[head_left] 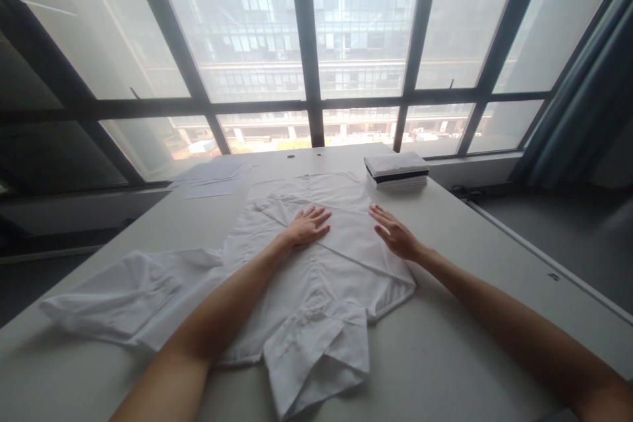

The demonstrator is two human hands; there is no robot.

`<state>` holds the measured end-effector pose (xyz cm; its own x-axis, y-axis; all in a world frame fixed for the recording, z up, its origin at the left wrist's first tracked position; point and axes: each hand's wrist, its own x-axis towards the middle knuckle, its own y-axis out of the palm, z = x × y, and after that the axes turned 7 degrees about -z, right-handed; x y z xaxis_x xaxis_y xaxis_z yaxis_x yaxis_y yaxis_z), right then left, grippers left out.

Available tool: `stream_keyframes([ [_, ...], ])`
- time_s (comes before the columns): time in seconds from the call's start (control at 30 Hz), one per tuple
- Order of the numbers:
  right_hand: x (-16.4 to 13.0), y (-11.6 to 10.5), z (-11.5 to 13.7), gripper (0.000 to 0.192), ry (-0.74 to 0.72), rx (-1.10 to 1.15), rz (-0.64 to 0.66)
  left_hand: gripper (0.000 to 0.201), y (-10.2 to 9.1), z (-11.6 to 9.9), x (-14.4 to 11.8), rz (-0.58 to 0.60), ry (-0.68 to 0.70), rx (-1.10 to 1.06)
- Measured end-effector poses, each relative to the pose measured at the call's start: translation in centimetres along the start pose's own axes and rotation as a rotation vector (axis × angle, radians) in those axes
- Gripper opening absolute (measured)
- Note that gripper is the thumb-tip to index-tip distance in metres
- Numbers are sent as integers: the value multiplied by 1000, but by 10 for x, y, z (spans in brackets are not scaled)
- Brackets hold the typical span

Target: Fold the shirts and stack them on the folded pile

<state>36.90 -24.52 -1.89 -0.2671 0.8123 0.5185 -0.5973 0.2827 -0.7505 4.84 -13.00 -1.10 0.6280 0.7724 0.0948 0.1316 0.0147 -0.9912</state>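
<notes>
A white button-up shirt [281,277] lies spread on the white table, its buttons running down the middle. One sleeve [128,290] stretches out to the left, rumpled. The other is folded across the body, and its cuff end [321,356] hangs over toward the near side. My left hand [307,226] lies flat on the shirt's middle, fingers spread and pointing right. At the shirt's right edge is my right hand [394,231], its fingers stretched out and held close to the cloth. Whether it touches the cloth I cannot tell. Neither hand grips anything.
A stack of folded white and black cloth [397,169] sits at the table's back right. Several sheets of white paper [212,178] lie at the back left. Beyond the table [494,264] stand tall windows, with a blue curtain [583,92] on the right.
</notes>
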Motion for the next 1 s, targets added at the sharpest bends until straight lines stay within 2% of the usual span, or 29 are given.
stream_keyframes([
  [0.07, -4, 6, 9, 58, -105, 7, 219, 69, 0, 0, 0, -4, -2, 0],
  [0.13, -8, 10, 13, 57, -142, -6, 329, 69, -1, -1, -1, -4, -2, -2],
  [0.2, -10, 10, 13, 55, -136, -4, 317, 69, -1, -1, -1, -2, 0, -3],
  [0.37, -10, 3, 13, 52, -105, 49, 148, 68, 0, 0, 0, -12, 3, -2],
  [0.43, -11, 3, 16, 51, -137, 45, 167, 68, 1, 0, 0, -11, 2, -6],
  [0.57, -14, 6, 22, 49, -224, -3, 303, 69, 0, 0, 0, -14, 1, -12],
  [0.63, -14, 7, 21, 48, -215, 3, 306, 69, 0, 0, -1, -18, 1, -15],
  [0.73, -12, 6, 14, 49, -140, 39, 182, 66, 1, 1, -1, -40, 9, -29],
  [0.87, -7, 0, -9, 58, 27, 12, -157, 53, -2, -1, -2, -144, 79, -23],
  [0.93, -6, -4, -25, 63, 131, -40, -284, 49, -6, -9, -4, -224, 154, -15],
  [1.0, -5, -8, -39, 66, 213, -93, -344, 49, -12, -22, -7, -279, 227, -26],
])
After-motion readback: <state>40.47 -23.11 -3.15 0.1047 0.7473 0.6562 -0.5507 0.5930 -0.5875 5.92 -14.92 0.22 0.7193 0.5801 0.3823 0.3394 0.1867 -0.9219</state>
